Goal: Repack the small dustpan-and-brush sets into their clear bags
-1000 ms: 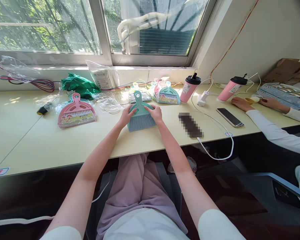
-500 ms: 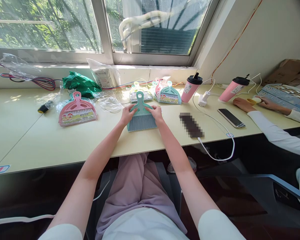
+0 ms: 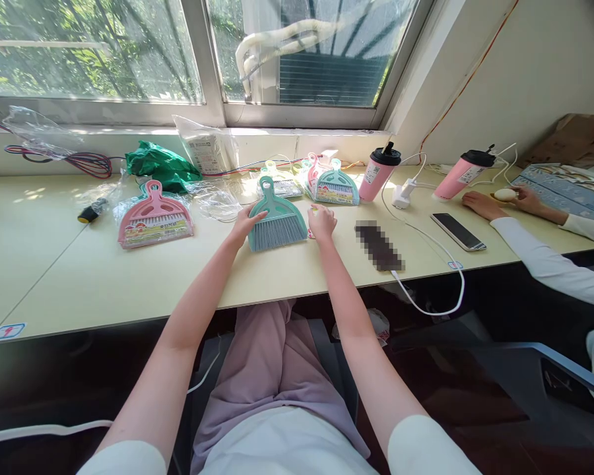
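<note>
A mint-green dustpan and brush set [image 3: 278,221] stands tilted near the table's front edge, grey bristles facing me. My left hand [image 3: 247,224] grips its left side, thumb across the front. Just to its right, my right hand [image 3: 321,223] is apart from the set, with its fingers curled round a printed card [image 3: 311,233]; only small coloured edges of it show. Left of my hands lies a pink dustpan and brush set [image 3: 154,218] with a printed label. Behind are more labelled sets, one a mint-green set [image 3: 335,185].
A pink cup [image 3: 376,177], a white charger [image 3: 403,194], a blurred-out phone [image 3: 379,245] with a white cable and another phone [image 3: 458,232] stand or lie to the right. Beyond, a co-worker's hands hold a round pale object [image 3: 505,194]. Green plastic [image 3: 163,168] lies back left.
My right hand has let go of the green set's right side and moved slightly right, now with a card in it. The set has tilted and shifted a little left in my left hand.
</note>
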{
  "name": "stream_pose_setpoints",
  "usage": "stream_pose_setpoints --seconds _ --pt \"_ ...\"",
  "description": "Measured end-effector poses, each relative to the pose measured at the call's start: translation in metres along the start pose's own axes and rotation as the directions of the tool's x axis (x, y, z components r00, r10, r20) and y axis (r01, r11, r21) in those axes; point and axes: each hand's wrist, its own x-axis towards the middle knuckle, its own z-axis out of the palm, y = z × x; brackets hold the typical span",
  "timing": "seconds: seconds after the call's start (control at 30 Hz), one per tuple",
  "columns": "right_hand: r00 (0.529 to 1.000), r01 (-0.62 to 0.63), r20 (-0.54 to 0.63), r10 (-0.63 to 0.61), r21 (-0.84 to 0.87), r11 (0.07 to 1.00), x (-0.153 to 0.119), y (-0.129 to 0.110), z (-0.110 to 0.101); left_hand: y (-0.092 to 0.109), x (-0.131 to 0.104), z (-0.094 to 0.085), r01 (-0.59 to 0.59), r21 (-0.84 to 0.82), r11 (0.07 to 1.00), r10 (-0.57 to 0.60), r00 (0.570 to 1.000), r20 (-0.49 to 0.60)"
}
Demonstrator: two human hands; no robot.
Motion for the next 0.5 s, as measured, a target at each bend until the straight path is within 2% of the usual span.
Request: stream_pose_setpoints --seconds 0.07,0.13,0.27,0.5 --pt "0.997 -0.076 0.016 0.079 -0.15 0.986 0.001 0.006 -0.002 -0.006 0.003 -0.007 0.04 -0.012 0.999 -0.041 0.998 -0.048" --pt "0.992 -0.076 0.083 0.097 -0.227 0.971 0.002 0.01 -0.002 -0.012 0.006 -0.014 0.07 -0.041 0.997 -0.073 0.993 -0.093" --pt "0.983 0.025 0.183 0.003 -0.148 0.989 0.004 0.014 0.002 -0.015 0.01 -0.02 0.085 -0.129 0.988 -0.101 0.988 -0.119" --pt "0.992 -0.035 0.118 0.042 -0.063 0.997 0.009 0.021 0.003 -0.016 0.007 -0.022 0.179 -0.092 0.979 -0.184 0.982 -0.051"
